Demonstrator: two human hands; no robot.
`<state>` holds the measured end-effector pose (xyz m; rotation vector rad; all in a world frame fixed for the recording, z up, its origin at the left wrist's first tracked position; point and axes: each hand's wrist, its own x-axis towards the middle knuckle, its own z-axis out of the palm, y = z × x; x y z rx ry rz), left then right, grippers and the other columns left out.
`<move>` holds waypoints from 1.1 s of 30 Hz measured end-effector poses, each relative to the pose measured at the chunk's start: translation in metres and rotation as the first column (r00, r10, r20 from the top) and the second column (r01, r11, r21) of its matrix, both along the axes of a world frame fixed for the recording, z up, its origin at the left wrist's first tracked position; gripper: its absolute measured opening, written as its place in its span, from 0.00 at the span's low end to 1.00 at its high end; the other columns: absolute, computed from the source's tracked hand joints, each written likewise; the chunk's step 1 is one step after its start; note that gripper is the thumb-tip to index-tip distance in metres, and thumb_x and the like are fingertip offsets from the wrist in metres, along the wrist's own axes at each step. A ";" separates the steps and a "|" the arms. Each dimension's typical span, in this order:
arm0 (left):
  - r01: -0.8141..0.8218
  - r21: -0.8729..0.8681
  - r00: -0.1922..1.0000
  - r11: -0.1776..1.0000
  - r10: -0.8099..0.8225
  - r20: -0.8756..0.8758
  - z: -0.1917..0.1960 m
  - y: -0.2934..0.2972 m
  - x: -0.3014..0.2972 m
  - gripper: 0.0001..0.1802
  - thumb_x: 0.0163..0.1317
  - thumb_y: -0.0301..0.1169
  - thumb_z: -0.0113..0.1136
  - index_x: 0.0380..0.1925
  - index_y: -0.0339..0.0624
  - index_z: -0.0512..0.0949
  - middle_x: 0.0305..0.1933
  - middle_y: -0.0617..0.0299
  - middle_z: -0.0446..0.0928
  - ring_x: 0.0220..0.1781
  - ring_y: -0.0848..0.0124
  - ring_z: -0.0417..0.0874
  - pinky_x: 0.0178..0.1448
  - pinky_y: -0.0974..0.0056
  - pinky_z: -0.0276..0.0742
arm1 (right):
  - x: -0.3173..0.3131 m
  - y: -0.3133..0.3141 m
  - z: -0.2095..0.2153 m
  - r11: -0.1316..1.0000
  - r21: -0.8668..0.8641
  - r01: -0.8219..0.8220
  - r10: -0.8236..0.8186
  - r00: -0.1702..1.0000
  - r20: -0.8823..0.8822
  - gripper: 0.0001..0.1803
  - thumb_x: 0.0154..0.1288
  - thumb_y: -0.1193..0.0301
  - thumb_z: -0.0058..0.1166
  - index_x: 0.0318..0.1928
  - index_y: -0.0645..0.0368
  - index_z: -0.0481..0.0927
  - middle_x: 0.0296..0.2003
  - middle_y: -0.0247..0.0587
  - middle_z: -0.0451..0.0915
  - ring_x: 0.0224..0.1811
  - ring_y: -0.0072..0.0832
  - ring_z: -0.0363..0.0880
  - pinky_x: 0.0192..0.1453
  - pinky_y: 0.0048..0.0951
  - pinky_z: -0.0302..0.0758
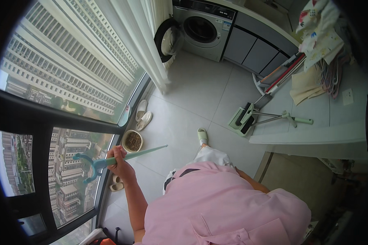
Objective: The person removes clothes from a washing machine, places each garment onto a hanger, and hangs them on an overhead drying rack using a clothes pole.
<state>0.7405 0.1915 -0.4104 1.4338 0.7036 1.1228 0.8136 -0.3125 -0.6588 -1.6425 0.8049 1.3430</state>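
Note:
My left hand (121,168) is closed around a green clothes pole (148,151) near its forked blue-green head. The fork points left toward the window, and the thin shaft tapers off to the right over the floor. Just beyond my fist stands a round white pot (133,141) with brown soil-like contents. Of my right arm only part of the forearm (252,180) shows, running behind my pink shirt. My right hand is hidden.
A front-loading washing machine (200,30) stands at the far end with its outer door swung out. White curtains (145,36) hang by the tall window. Shoes (143,120) line the window side. A green-headed broom set (245,119) stands on the right, below hangers (332,77) and hanging cloths.

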 end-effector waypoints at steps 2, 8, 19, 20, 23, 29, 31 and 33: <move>0.008 -0.005 1.000 1.000 -0.008 0.003 0.002 0.004 0.058 0.10 0.66 0.29 0.52 0.27 0.36 0.76 0.21 0.66 0.71 0.24 0.81 0.66 0.31 0.74 0.62 | 0.048 0.004 0.004 0.997 0.063 -0.040 0.041 0.999 -0.026 0.15 0.67 0.64 0.50 0.49 0.58 0.76 0.43 0.39 0.79 0.41 0.28 0.79 0.42 0.30 0.76; 0.068 0.019 0.997 0.997 -0.069 0.018 0.021 0.016 0.225 0.11 0.67 0.31 0.51 0.27 0.36 0.76 0.22 0.67 0.70 0.24 0.81 0.65 0.30 0.75 0.62 | 0.182 0.016 0.037 0.983 0.124 -0.137 0.149 0.984 -0.094 0.13 0.66 0.64 0.50 0.47 0.58 0.77 0.40 0.37 0.79 0.38 0.27 0.79 0.39 0.29 0.76; 0.122 0.013 0.992 0.992 -0.122 -0.029 0.020 0.111 0.445 0.11 0.66 0.29 0.50 0.29 0.34 0.76 0.24 0.64 0.73 0.25 0.79 0.69 0.30 0.73 0.65 | 0.378 0.122 0.054 0.984 0.047 -0.173 0.179 0.969 -0.170 0.10 0.66 0.66 0.51 0.43 0.57 0.78 0.35 0.34 0.79 0.33 0.24 0.78 0.34 0.26 0.74; 0.172 0.033 0.985 0.984 -0.171 -0.033 0.013 0.119 0.460 0.11 0.66 0.29 0.51 0.28 0.33 0.76 0.22 0.65 0.72 0.25 0.79 0.70 0.31 0.72 0.66 | 0.392 0.128 0.042 0.986 0.041 -0.160 0.165 0.972 -0.170 0.10 0.66 0.66 0.51 0.43 0.57 0.78 0.35 0.34 0.79 0.33 0.24 0.78 0.34 0.26 0.74; 0.258 0.013 0.965 0.966 -0.257 -0.044 0.017 0.143 0.525 0.10 0.66 0.28 0.52 0.27 0.33 0.76 0.21 0.65 0.72 0.24 0.78 0.70 0.31 0.72 0.66 | 0.448 0.158 0.008 0.946 0.236 0.224 -0.259 0.958 0.126 0.09 0.66 0.64 0.51 0.38 0.56 0.79 0.25 0.29 0.74 0.24 0.19 0.72 0.28 0.24 0.71; 0.385 -0.076 0.920 0.920 -0.389 -0.049 0.006 0.188 0.645 0.10 0.67 0.28 0.50 0.28 0.34 0.74 0.25 0.61 0.74 0.25 0.77 0.71 0.34 0.71 0.69 | 0.644 0.234 -0.004 0.997 0.069 0.038 -0.059 0.943 0.328 0.10 0.67 0.62 0.51 0.38 0.53 0.78 0.25 0.25 0.75 0.24 0.14 0.73 0.26 0.18 0.71; 0.387 -0.097 0.918 0.917 -0.393 -0.049 0.003 0.198 0.680 0.10 0.67 0.28 0.50 0.28 0.34 0.74 0.26 0.60 0.74 0.26 0.76 0.72 0.34 0.71 0.69 | 0.710 0.256 -0.012 0.992 0.125 0.019 -0.058 0.946 0.319 0.09 0.67 0.62 0.52 0.38 0.53 0.78 0.26 0.26 0.76 0.24 0.14 0.73 0.26 0.19 0.71; 0.354 -0.161 0.922 0.921 -0.373 -0.105 -0.002 0.206 0.712 0.10 0.67 0.27 0.49 0.28 0.34 0.72 0.25 0.61 0.74 0.25 0.76 0.72 0.33 0.71 0.69 | 0.780 0.284 -0.024 0.991 0.132 0.002 -0.043 0.949 0.312 0.10 0.66 0.62 0.52 0.37 0.53 0.78 0.26 0.26 0.76 0.24 0.15 0.73 0.26 0.19 0.71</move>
